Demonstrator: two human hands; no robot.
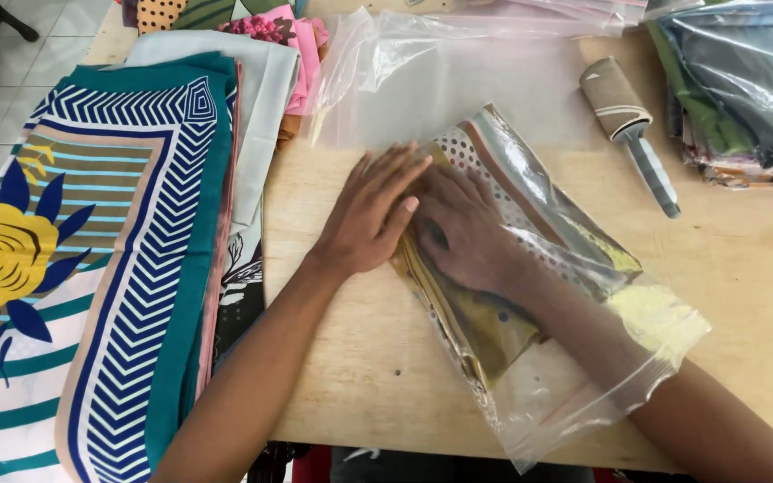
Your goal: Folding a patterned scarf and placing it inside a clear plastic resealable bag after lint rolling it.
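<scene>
Head view: right hand (pixel 460 234) inside plastic bag (pixel 583 358), left hand (pixel 373 215) outside; fingers flat on folded scarf (pixel 485 326).

Pale wooden table (pixel 744 268) — grey tiled floor (pixel 11 80) beyond it.

My right hand (pixel 467 234) sits inside the clear plastic bag (pixel 583 358), blurred by the film, its fingertips tucked under my left hand (pixel 370 215). The folded scarf (pixel 485 326) in the bag hides beneath both. Left of the bag, the scarf stack (pixel 127 268) runs off the frame's edge.
</scene>
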